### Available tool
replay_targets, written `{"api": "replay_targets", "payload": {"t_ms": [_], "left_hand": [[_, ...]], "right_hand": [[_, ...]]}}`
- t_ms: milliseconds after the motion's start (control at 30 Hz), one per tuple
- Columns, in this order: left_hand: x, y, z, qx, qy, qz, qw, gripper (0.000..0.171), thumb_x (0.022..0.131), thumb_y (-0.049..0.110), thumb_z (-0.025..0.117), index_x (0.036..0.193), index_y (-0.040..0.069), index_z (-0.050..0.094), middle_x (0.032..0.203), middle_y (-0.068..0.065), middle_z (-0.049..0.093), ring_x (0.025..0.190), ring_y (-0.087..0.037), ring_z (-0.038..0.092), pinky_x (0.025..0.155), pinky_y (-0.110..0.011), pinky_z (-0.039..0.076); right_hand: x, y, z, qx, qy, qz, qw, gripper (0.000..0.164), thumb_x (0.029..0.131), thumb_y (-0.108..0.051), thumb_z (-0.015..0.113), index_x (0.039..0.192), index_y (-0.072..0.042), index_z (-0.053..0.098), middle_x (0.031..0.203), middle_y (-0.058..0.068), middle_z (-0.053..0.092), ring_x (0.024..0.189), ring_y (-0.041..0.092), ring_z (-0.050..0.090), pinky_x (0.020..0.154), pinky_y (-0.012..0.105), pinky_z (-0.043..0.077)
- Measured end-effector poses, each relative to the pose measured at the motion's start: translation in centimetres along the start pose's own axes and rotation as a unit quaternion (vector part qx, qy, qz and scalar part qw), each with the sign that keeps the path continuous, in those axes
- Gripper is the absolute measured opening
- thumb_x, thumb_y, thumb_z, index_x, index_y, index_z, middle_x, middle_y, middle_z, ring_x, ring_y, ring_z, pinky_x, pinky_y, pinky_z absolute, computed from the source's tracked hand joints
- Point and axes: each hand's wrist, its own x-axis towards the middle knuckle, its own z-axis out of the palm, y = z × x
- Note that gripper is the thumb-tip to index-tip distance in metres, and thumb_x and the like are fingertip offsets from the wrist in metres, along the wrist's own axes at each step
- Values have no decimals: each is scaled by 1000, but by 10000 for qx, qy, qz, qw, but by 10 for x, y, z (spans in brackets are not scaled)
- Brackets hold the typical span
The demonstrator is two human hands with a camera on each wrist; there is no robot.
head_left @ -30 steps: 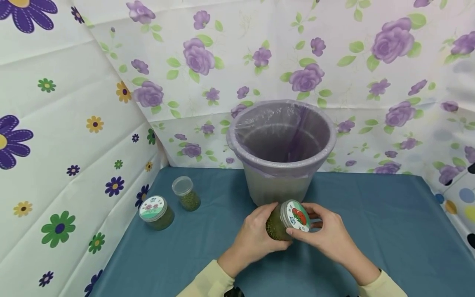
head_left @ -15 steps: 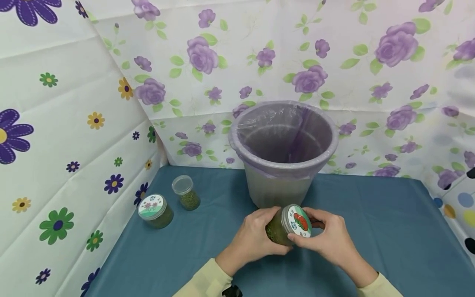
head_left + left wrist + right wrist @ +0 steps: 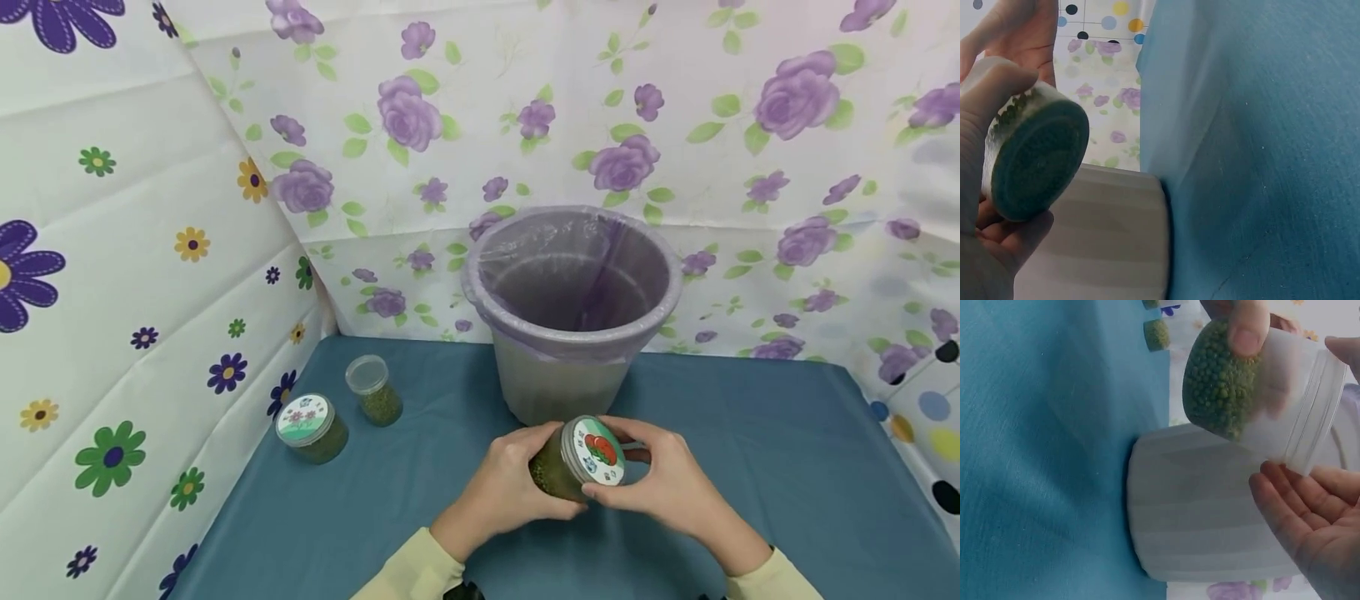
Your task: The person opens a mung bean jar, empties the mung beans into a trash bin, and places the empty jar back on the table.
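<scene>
A clear plastic jar [image 3: 550,468] partly filled with green beans [image 3: 1217,384] is held tilted above the table. My left hand [image 3: 507,485] grips its body, thumb on the near side. On its screw lid [image 3: 600,451] is a sticker with red tomatoes. My right hand [image 3: 663,483] holds the lid by its rim between thumb and fingers, some of which are hidden behind it. The lid is on the jar. From the left wrist view, the jar's round base [image 3: 1041,161] faces the camera.
Behind the hands stands a pale bucket [image 3: 555,387] lined with a purple plastic bag [image 3: 573,329]. To the left are a wide jar [image 3: 315,433] with a flower-printed lid and a narrower clear-topped jar [image 3: 378,402] of green beans. Blue cloth [image 3: 750,450] covers the table; patterned cloth hangs around.
Both hands and the jar have sunk slightly in the head view, and the lid's sticker faces a little differently. Both grips look the same. The other jars and the bucket stay put.
</scene>
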Motion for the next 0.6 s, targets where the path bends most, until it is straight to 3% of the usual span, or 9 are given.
{"api": "replay_targets", "payload": {"t_ms": [267, 467, 600], "left_hand": [[-1, 1, -5, 561, 177, -89, 9982, 85, 63, 50, 80, 137, 31, 43, 130, 16, 51, 114, -4, 53, 89, -25, 52], [2, -3, -5, 568, 27, -65, 9984, 88, 64, 51, 80, 139, 26, 41, 133, 9, 51, 116, -8, 54, 90, -28, 52], [4, -4, -5, 551, 78, -38, 9984, 86, 64, 48, 81, 138, 27, 43, 131, 10, 52, 115, -8, 54, 90, -27, 52]], "right_hand": [[0, -11, 5, -371, 319, 491, 9976, 76, 62, -56, 80, 127, -26, 54, 114, -13, 62, 89, 4, 64, 72, 23, 56], [2, -9, 4, -306, 328, 231, 9987, 76, 61, -53, 81, 127, -26, 54, 113, -13, 61, 94, 5, 63, 73, 22, 56], [3, -7, 4, -324, 241, 82, 9992, 83, 62, -53, 81, 132, -20, 50, 116, -12, 59, 101, 7, 61, 74, 23, 56]]}}
